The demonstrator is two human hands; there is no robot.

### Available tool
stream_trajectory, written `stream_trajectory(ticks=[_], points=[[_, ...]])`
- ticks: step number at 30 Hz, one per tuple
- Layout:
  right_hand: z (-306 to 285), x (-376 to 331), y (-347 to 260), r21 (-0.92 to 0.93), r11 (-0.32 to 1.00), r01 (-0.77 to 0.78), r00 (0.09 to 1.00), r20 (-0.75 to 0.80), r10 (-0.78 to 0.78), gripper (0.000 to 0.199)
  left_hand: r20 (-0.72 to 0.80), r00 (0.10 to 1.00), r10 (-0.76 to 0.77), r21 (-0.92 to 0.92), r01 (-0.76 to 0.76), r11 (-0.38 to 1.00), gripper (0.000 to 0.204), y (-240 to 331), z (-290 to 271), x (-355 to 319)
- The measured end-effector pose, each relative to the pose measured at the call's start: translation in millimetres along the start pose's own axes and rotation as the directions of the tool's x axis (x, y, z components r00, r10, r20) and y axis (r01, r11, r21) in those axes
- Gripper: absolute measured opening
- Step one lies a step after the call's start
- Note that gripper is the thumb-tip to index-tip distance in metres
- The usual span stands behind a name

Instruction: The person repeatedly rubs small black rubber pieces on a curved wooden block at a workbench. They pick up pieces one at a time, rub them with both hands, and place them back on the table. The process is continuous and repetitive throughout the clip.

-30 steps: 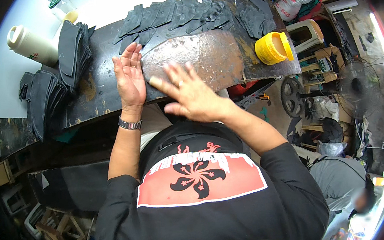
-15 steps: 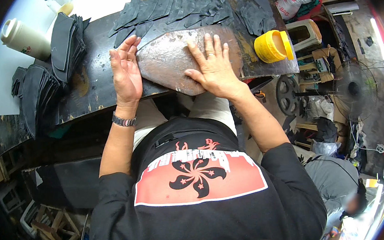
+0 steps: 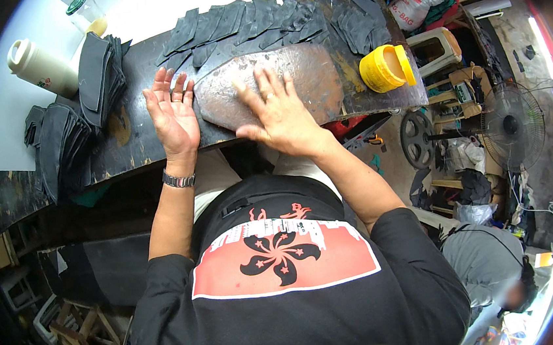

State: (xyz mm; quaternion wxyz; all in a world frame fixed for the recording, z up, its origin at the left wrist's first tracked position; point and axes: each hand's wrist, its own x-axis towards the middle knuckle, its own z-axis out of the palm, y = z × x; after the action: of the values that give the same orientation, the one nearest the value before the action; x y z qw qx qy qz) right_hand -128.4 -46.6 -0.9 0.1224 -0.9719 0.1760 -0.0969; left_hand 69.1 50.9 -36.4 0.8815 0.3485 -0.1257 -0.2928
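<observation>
A worn brown slab [image 3: 313,70], flat with rounded corners, lies on the dark table [image 3: 144,85] in front of me. My right hand [image 3: 278,116] is spread over the slab's left and near part, palm down and somewhat blurred at the fingers; whether it presses on the surface I cannot tell. Beside the slab's left end is my left hand [image 3: 176,119], palm turned up, fingers apart and nothing in it. Beyond the slab, flat black pieces [image 3: 231,25] lie overlapping in a row, with more black pieces [image 3: 359,27] to the right.
Stacks of black curved pieces [image 3: 100,76] stand at the left, near a cream flask [image 3: 40,68] and a glass jar [image 3: 86,17]. An open yellow tub [image 3: 382,70] sits by the table's right edge. Further right are a fan [image 3: 510,126] and another person [image 3: 485,259].
My right hand has slid left and nearer to me across the slab. My left hand has shifted slightly left and its fingers have spread more. The view has moved a little.
</observation>
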Motion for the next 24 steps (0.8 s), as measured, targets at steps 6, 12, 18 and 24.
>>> stream_trajectory(ticks=[6,12,18,24], points=[[-14,-37,-11,0.243,0.915,0.321,0.933,0.085,-0.350,0.073,0.027,0.999,-0.025,-0.023,0.025,0.999,0.065,-1,-4,1],[-38,-11,72,0.253,0.965,-0.074,0.969,-0.212,0.130,0.073,0.071,0.997,-0.022,-0.010,0.023,1.000,0.064,-1,-5,0],[-2,12,34,-0.090,0.996,-0.018,1.000,0.010,0.019,0.084,0.109,0.993,-0.042,0.040,0.037,0.999,0.067,-4,-4,3],[-1,11,-16,0.116,0.964,0.237,0.963,0.103,-0.249,0.084,0.082,0.993,-0.086,-0.001,0.086,0.996,0.069,0,-4,3]])
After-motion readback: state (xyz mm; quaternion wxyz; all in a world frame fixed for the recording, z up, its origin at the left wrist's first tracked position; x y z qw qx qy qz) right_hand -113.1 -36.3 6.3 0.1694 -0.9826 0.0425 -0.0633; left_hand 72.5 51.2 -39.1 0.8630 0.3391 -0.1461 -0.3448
